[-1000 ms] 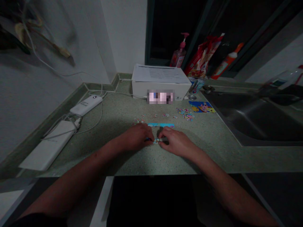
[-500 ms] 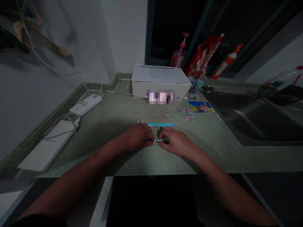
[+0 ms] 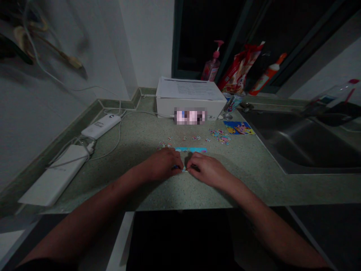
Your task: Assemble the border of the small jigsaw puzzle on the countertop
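My left hand point(image 3: 165, 163) and my right hand point(image 3: 207, 167) are close together low over the counter, fingertips pinched. Between them are small jigsaw puzzle pieces point(image 3: 184, 169), which both hands grip; the fingers cover most of them. Just beyond my fingers lies a narrow light-blue strip of joined puzzle point(image 3: 191, 149). Loose pieces point(image 3: 196, 138) are scattered in a row behind it, some of them by my left knuckles. Further right is a small heap of colourful pieces point(image 3: 221, 136), beside a bright cartoon picture card point(image 3: 239, 127).
A white box point(image 3: 190, 98) with printed paper on top stands at the back, a blurred-out item before it. At left lie a white power bank point(image 3: 100, 126), cables and a flat white block point(image 3: 58, 175). A steel sink point(image 3: 304, 146) is on the right.
My right hand has edged slightly left, closer to my left hand, so less of the puzzle pieces shows between the fingers. The view has shifted slightly.
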Demonstrator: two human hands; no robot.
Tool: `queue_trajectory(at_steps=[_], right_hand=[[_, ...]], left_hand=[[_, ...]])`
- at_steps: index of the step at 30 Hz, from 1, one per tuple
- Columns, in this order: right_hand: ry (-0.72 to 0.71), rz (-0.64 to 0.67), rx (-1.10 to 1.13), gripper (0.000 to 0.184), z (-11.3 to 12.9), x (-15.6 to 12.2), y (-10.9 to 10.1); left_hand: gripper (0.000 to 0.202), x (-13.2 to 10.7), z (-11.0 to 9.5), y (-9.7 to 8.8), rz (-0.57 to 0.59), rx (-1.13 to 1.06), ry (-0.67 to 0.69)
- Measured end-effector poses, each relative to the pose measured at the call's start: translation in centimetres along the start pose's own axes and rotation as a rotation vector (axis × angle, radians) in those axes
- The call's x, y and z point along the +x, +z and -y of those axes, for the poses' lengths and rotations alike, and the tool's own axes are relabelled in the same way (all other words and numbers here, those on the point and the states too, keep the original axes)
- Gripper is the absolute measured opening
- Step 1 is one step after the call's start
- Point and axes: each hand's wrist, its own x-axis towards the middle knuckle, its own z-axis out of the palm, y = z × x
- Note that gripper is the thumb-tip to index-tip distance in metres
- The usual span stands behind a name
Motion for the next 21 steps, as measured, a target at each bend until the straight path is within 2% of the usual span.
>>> queue_trajectory(at_steps=[6,9,13,16,18,21], right_hand=[[0.026,0.006,-0.032,0.016,0.6,0.2,-0.1],[-0.002,-0.029,-0.012,0.017,0.0,0.6,-1.4],[0.015,-0.166,-0.010,0.016,-3.1,2.8,-5.0],[0.179,-0.238,-0.119,0.016,-6.0,5.0,-6.9],[0.284,-0.261,-0.165,0.019,-7.4,6.0,-6.8],[0.349,-0.272,-0.190,0.025,-8.2,6.5,-5.3]], left_hand=[[0.012,0.0,-0.1,-0.1,0.022,0.032,0.000],[0.012,0.0,-0.1,-0.2,0.026,0.046,0.008],[0.015,0.0,-0.4,-0.4,0.029,0.028,0.004],[0.016,0.0,-0.6,-0.6,0.003,0.011,-0.018],[0.016,-0.1,-0.3,-0.8,-0.050,0.015,-0.071],[0.016,-0.4,1.0,-1.5,-0.175,0.074,-0.260]])
